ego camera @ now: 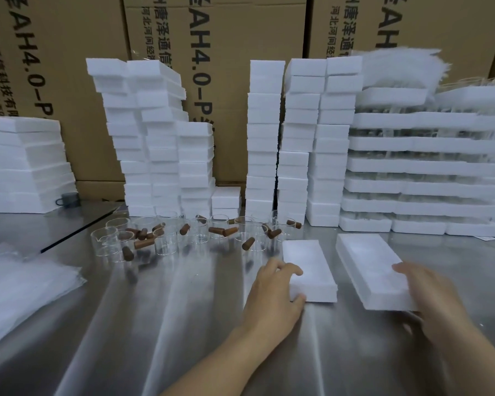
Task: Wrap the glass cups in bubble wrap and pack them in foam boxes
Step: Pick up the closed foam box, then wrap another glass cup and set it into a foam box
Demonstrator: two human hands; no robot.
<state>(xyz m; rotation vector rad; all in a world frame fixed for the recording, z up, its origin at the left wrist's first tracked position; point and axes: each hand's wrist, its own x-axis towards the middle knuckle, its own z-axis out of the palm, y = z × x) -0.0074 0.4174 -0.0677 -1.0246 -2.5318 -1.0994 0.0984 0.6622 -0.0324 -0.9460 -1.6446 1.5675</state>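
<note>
— What's nearest, low in the frame?

— Two bare forearms over a shiny metal tabletop (pixel 160 324). The left hand (pixel 272 298) grips the near end of a white foam box (pixel 309 267), its fingers (pixel 290 268) curled over the top and the thumb against the near edge. The right hand (pixel 437 295) lies on the near right corner of a second foam piece (pixel 375 272), fingers spread flat on top; whether it is a lid or a box, I cannot tell.

— And on the left edge?

— A stack of clear bubble wrap sheets (pixel 20 287).

— The cups?

— Behind the two foam pieces, mid-frame: a cluster of glass cups (pixel 166 238) standing unwrapped on the tabletop, brown handles (pixel 226 231) pointing all ways.

— Further back?

— Tall leaning stacks of foam boxes (pixel 155 138), foam trays layered with glassware (pixel 412 167) at the right, and printed cardboard cartons (pixel 226 38) across the top.
</note>
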